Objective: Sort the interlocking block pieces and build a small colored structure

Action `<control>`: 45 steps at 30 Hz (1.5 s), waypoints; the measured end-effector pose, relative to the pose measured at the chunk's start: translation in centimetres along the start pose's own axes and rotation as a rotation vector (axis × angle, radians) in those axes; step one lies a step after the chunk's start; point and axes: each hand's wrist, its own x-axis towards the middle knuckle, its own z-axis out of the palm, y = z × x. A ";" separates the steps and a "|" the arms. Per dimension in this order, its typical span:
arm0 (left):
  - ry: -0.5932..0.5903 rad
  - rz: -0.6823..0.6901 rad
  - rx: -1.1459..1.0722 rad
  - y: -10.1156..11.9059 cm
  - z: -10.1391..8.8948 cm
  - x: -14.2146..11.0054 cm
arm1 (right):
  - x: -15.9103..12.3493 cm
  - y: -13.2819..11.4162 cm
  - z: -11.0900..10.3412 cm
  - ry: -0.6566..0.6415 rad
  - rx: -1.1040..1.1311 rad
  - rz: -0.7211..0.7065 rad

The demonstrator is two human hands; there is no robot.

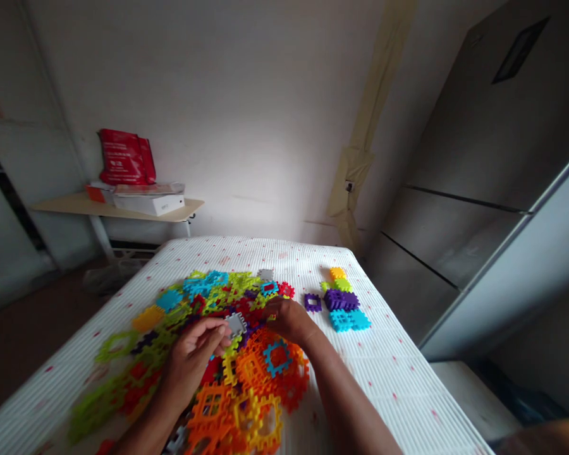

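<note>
Between the thumb and fingers of my left hand (199,344) is a grey square interlocking block (236,325) with toothed edges, held over a heap of similar plastic pieces. My right hand (289,318) is bent down over the middle of the heap. Its fingertips are hidden, so what it touches does not show. Below my hands lie orange frame pieces (251,370) with a blue square frame (277,358) on top. Lime green pieces (159,347) and blue pieces (206,283) spread across the left and far side.
Right of the heap, purple blocks (341,299), blue blocks (349,320) and a yellow block (337,273) are grouped, with a purple frame (313,303) beside them. A ribbed white cloth (360,385) covers the table. A tall fridge (455,189) stands at right; a shelf (76,205) holds a red bag (126,158).
</note>
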 end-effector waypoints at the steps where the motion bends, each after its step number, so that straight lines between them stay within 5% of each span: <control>1: -0.002 -0.003 0.005 0.0 0.0 0.0 | 0.2 -0.1 0.4 0.002 0.009 -0.002; 8: -0.036 -0.006 0.044 -0.1 0.1 0.0 | 0.3 -0.5 0.6 0.135 0.242 0.054; 15: -0.043 -0.006 0.050 -0.4 -0.1 0.1 | 0.1 0.1 1.1 -0.032 0.232 0.032; 19: -0.042 -0.001 0.041 -0.7 -0.2 0.2 | 0.7 0.1 2.0 0.129 0.275 0.099; 23: -0.041 0.004 0.030 -1.0 -0.1 0.3 | 1.3 0.4 2.6 0.309 0.644 0.147; 26: -0.025 -0.007 0.008 -1.1 -0.1 0.3 | 1.4 0.0 2.6 0.246 0.977 0.155; 31: -0.006 -0.032 -0.008 -0.7 0.0 0.1 | 1.1 -1.8 2.5 0.136 1.118 0.128; 35: 0.001 -0.022 -0.032 -0.6 0.1 0.1 | 1.2 -2.7 3.3 0.088 1.102 0.075; 38: 0.003 -0.011 -0.059 -1.0 -0.1 0.3 | 1.3 -3.2 3.8 0.219 1.037 0.051; 41: 0.041 -0.029 -0.108 -1.4 -0.3 0.5 | 0.9 -4.2 3.4 0.382 0.777 0.024; 45: 0.111 -0.047 -0.188 -1.7 -0.4 0.7 | -0.3 -6.3 2.1 0.398 0.346 -0.036</control>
